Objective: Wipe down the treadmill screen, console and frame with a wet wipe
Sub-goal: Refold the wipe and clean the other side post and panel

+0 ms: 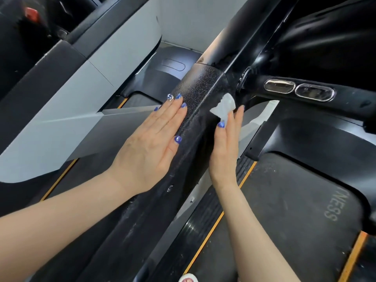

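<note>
We have our left hand (pixel 150 143) laid flat on the black upright of the treadmill frame (pixel 195 92), fingers straight and together, gripping nothing, only pressing on the pebbled sleeve of the post. Our right hand (pixel 225 143) is on the other side of the same post, and it pinches the wet wipe (pixel 223 107), which shows as a small crumpled white wad sticking out past the fingertips and touching the frame just where the post meets the side handle. Beyond the right fingertips, along that handle, sit two oval metal pulse sensors (pixel 299 90); below the right wrist runs the treadmill belt (pixel 295 200) with its orange edge stripe. We judge the wipe to be soft, limp and light, damp enough to cling to the plastic and to bunch up or tear if dragged hard over the textured sleeve, so it is best held as now, folded under the fingertips with the thumb behind it, and opened out a little to give more wiping face. The frame itself looks stiff and fixed, so it can take firm pressure, and the flat left hand serves well as a brace. Pale streaks and specks show on the post below both hands, so we reckon this frame stretch is not yet finished.
</note>
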### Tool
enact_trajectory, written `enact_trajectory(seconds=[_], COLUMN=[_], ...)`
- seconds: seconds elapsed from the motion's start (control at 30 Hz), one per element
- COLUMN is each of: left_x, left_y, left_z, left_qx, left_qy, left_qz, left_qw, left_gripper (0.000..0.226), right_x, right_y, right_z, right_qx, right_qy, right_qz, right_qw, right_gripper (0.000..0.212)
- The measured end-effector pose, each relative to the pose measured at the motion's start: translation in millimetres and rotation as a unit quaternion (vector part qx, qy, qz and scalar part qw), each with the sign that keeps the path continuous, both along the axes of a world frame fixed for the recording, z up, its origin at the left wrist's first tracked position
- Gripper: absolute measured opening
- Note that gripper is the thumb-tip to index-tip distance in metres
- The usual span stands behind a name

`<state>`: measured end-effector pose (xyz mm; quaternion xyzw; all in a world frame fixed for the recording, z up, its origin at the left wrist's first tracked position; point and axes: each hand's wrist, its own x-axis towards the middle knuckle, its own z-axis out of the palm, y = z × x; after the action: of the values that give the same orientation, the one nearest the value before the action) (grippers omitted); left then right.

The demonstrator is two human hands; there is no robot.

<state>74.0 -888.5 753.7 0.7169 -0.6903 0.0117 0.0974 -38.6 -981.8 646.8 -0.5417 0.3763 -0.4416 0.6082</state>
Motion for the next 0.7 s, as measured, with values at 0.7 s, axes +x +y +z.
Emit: enact_trajectory(seconds=[0.7], left_x=[-1], left_y=[-1], left_z=[0], left_qx=[0.005], left_qy=[-0.007], left_qz=[-0.003], left_qw=[1.0], left_gripper=[0.055], right_x=[18], right_y=[-9], right_z=[1], right_qx=[0.238], right_qy=[-0.081], right_qz=[-0.24], right_qw=[0.938], right_gripper=[0.011])
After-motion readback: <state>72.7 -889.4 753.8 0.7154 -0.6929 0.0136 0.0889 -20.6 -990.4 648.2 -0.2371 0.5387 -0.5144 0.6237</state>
